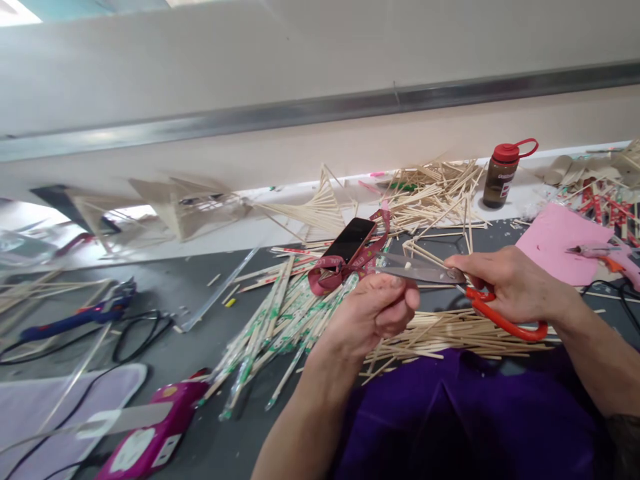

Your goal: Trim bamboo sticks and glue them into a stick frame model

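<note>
My right hand (pixel 520 283) grips a pair of scissors (pixel 505 321) by the orange handles. Its blades point left, toward my left hand. My left hand (pixel 377 307) is closed in a pinch just under the blade tips; whatever its fingers hold is hidden. A small pale bit shows against the blades. Below both hands lies a heap of bare wooden sticks (pixel 450 335). Chopsticks in green-printed wrappers (pixel 290 320) spread left of my left hand. Behind the scissors, thin sticks joined at angles (pixel 425 252) are partly covered.
A black phone (pixel 351 240) with a maroon lanyard (pixel 325 277) lies beyond the left hand. Stick models (pixel 320 210) and a loose stick pile (pixel 435 193) line the back, beside a red-lidded bottle (pixel 501 177). Glue guns, a blue one (pixel 80 320) and a pink one (pixel 607 257), flank the table.
</note>
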A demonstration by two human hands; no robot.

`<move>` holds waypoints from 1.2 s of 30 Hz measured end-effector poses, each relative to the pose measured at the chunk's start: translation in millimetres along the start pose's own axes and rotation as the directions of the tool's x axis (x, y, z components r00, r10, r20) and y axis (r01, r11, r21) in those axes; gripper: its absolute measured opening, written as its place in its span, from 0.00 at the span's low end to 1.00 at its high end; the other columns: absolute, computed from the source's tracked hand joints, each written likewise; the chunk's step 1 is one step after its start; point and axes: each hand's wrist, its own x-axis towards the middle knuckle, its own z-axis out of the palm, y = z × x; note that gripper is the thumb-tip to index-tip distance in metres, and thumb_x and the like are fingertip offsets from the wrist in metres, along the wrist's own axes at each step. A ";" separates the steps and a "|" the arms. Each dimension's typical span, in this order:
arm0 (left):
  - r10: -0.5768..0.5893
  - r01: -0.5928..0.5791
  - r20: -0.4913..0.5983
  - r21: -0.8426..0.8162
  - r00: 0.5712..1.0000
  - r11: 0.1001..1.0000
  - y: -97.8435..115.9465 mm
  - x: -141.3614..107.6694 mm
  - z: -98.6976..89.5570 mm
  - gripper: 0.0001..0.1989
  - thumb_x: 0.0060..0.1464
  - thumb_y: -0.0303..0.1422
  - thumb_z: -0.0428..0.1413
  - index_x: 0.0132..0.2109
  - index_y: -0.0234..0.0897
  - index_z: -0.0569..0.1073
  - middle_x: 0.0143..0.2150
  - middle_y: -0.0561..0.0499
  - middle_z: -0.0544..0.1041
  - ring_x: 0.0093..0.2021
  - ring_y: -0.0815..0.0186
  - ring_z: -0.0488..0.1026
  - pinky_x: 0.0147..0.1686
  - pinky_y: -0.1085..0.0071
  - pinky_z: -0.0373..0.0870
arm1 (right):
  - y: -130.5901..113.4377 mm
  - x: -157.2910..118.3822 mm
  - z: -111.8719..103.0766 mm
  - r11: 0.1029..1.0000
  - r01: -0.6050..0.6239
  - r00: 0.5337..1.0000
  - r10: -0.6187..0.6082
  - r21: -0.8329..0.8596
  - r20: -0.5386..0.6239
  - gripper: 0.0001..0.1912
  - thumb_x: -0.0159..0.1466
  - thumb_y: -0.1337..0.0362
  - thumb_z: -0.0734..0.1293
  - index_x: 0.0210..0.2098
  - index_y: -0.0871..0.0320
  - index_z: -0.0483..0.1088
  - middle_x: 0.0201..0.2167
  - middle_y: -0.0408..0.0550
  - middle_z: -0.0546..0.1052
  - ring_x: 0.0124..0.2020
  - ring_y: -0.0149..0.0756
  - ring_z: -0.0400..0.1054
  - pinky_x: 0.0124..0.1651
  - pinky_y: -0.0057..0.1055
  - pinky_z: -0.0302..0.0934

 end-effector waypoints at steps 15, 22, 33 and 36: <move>0.769 -0.231 -0.281 0.846 0.574 0.481 -14.0 0.2 2.7 0.06 0.59 0.35 0.58 0.34 0.39 0.75 0.20 0.58 0.68 0.21 0.73 0.62 0.25 0.74 0.60 | -5.4 2.6 15.2 0.991 -0.097 0.992 0.088 -0.094 -0.091 0.12 0.61 0.66 0.62 0.44 0.59 0.71 0.28 0.43 0.76 0.25 0.29 0.65 0.27 0.27 0.49; 0.452 -0.326 -0.364 0.357 0.814 0.875 -6.1 2.0 7.0 0.18 0.51 0.48 0.64 0.30 0.36 0.73 0.19 0.57 0.65 0.18 0.75 0.56 0.17 0.77 0.52 | -2.5 1.9 7.2 0.996 -0.085 0.995 0.083 -0.036 -0.048 0.13 0.61 0.67 0.62 0.45 0.58 0.71 0.26 0.41 0.74 0.23 0.28 0.63 0.27 0.26 0.48; 0.079 -0.084 -0.172 -0.023 0.982 0.996 1.7 1.9 1.9 0.23 0.42 0.51 0.68 0.26 0.37 0.70 0.13 0.61 0.59 0.12 0.79 0.45 0.11 0.79 0.42 | -0.3 -1.0 -0.1 0.999 -0.020 0.998 0.017 -0.048 -0.055 0.16 0.60 0.70 0.62 0.47 0.59 0.71 0.29 0.43 0.77 0.25 0.28 0.64 0.28 0.26 0.50; 0.393 -0.237 -0.420 0.376 0.818 0.896 -3.2 2.5 4.8 0.17 0.49 0.46 0.65 0.32 0.37 0.74 0.20 0.55 0.72 0.15 0.76 0.58 0.14 0.78 0.52 | -2.9 0.3 4.5 0.990 -0.085 0.994 0.076 -0.112 -0.084 0.14 0.60 0.66 0.63 0.45 0.58 0.71 0.31 0.45 0.78 0.26 0.30 0.67 0.29 0.26 0.51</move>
